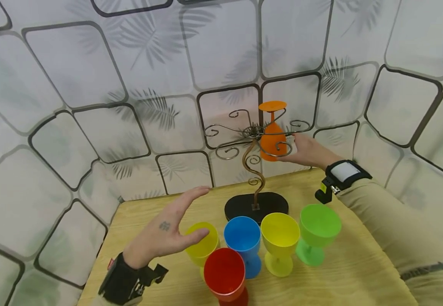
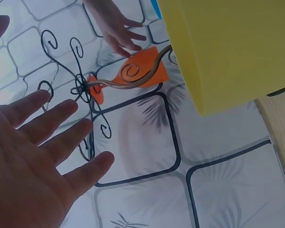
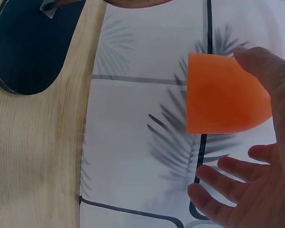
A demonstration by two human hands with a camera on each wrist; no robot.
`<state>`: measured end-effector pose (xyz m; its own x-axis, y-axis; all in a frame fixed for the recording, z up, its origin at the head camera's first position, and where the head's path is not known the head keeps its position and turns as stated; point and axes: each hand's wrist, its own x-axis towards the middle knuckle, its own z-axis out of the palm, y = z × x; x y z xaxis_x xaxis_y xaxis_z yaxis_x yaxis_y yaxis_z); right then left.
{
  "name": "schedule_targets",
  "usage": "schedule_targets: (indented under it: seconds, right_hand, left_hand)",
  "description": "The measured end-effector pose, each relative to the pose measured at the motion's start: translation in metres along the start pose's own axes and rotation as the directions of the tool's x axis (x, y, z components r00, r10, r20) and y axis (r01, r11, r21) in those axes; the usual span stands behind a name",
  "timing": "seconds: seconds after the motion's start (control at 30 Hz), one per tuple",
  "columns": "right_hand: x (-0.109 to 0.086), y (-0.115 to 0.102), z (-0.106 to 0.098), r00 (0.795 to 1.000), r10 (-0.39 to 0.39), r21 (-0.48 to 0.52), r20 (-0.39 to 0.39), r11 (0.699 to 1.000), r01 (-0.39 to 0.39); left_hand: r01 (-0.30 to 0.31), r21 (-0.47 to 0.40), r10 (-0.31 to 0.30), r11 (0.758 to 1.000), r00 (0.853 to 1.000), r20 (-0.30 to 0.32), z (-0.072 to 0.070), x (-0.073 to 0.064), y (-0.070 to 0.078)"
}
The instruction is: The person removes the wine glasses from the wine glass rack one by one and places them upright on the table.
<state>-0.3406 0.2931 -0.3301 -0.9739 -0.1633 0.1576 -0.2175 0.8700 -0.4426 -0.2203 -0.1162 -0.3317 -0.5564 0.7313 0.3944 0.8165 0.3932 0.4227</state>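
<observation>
An orange goblet [image 1: 272, 145] hangs upside down among the curled wire arms of a metal rack [image 1: 240, 206]. My right hand [image 1: 307, 149] is beside its bowl. In the right wrist view the thumb overlaps the edge of the orange bowl [image 3: 223, 97], while the other fingers are spread apart from it; whether the thumb touches cannot be told. At the left, my left hand [image 1: 162, 233] holds nothing, its fingers extended above a yellow goblet [image 1: 205, 248]. That goblet's yellow wall [image 2: 237, 52] looms close in the left wrist view.
Upright on the wooden table [image 1: 321, 284] stand a red goblet [image 1: 224, 274], a blue goblet [image 1: 242, 236], a second yellow goblet [image 1: 280, 231] and a green goblet [image 1: 320, 227], in front of the rack's black base. A patterned curtain [image 1: 149, 63] surrounds the table's back and sides.
</observation>
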Motion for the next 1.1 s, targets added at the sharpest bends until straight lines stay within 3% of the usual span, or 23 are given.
schedule_targets:
  seconds: [0.13,0.37,0.43,0.6,0.73,0.9,1.1]
  right_hand:
    - [0.014,0.004,0.003,0.993,-0.094,-0.031,-0.070,0.995,0.092]
    - [0.026,0.002,0.003,0.992,-0.065,0.054,-0.105,0.996,0.071]
    - [0.029,0.002,0.004,0.992,-0.079,0.030,-0.102,0.996,0.082]
    - [0.033,-0.004,0.003,0.999,-0.029,-0.012,-0.032,1.000,0.028]
    - [0.036,-0.010,0.003,0.999,0.028,0.100,-0.028,0.995,-0.025]
    - [0.038,-0.015,0.011,0.997,0.056,0.281,-0.058,0.959,-0.037]
    - [0.040,-0.017,0.019,0.993,0.018,0.317,-0.121,0.948,0.022]
  left_hand:
    - [0.008,0.013,-0.008,1.000,1.000,-0.007,-0.001,-0.003,-0.003]
    - [0.012,0.033,-0.012,0.999,1.000,-0.017,-0.003,-0.006,-0.006]
    - [0.020,0.033,-0.019,0.999,1.000,-0.012,-0.003,-0.008,-0.007]
    - [0.027,0.037,-0.027,0.999,1.000,-0.007,-0.002,-0.010,-0.009]
    - [0.021,0.062,-0.020,0.998,1.000,-0.007,-0.001,-0.006,-0.010]
    - [0.028,0.055,-0.028,0.998,1.000,0.009,0.003,-0.005,-0.009]
    - [0.041,0.044,-0.041,0.998,0.999,0.013,0.005,-0.006,-0.011]
